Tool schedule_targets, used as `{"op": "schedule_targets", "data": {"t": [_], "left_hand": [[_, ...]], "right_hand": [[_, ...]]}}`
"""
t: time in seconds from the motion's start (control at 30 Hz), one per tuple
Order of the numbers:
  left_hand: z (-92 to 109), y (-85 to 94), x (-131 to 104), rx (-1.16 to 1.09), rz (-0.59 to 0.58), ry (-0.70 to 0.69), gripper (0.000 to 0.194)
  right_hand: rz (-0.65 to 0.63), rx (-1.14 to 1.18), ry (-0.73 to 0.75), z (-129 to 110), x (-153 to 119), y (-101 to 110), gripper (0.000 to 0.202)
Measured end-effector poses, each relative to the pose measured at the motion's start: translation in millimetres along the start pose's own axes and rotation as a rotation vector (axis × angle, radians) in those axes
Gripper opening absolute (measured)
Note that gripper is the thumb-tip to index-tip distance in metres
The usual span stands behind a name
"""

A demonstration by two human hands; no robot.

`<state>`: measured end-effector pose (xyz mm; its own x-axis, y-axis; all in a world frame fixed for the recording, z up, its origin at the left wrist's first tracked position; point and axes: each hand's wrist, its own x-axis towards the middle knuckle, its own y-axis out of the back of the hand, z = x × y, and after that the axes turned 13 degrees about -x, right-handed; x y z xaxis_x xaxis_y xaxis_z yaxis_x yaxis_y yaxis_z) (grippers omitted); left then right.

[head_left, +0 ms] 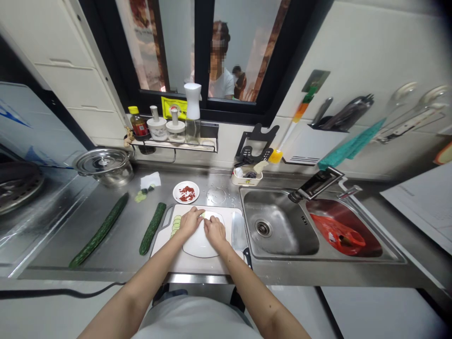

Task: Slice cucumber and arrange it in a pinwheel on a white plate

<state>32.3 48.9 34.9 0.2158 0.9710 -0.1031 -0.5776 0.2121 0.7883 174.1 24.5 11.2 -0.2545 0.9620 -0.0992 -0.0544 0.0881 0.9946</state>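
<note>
A white square plate (pixel 199 246) lies on a white cutting board (pixel 165 256). Over its far side, my left hand (pixel 191 221) and my right hand (pixel 214 230) are close together, fingers curled inward. A bit of pale green cucumber slice (pixel 203 214) shows between the fingertips; the fingers hide most of it. Overlapping cucumber slices (pixel 175 225) form a row on the board beside my left hand. Along the board's right edge rests a kitchen knife (pixel 238 230), its black handle toward me. A cut cucumber (pixel 152 229) lies left of the board, with a longer whole cucumber (pixel 100 230) beyond it.
Behind the board stands a small plate (pixel 186 183) of chopped red pieces. Cucumber scraps (pixel 140 196) lie by a white paper (pixel 150 180). A lidded steel pot (pixel 106 165) is at the back left. The sink (pixel 282 230) is on the right, with a red bag (pixel 337 235) in its second basin.
</note>
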Motion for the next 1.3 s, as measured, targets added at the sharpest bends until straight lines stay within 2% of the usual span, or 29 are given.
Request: {"op": "schedule_targets", "data": {"t": [0.9,1.3], "left_hand": [[4.0,1.9,-1.2,0.011,-0.013,0.037,0.037],[3.8,2.0,-1.6,0.020,0.002,0.009,0.036]], "right_hand": [[-0.042,0.002,-0.021,-2.6,-0.6,7.5,0.032],[-0.060,0.025,-0.044,-4.4,-0.7,12.5,0.033]]}}
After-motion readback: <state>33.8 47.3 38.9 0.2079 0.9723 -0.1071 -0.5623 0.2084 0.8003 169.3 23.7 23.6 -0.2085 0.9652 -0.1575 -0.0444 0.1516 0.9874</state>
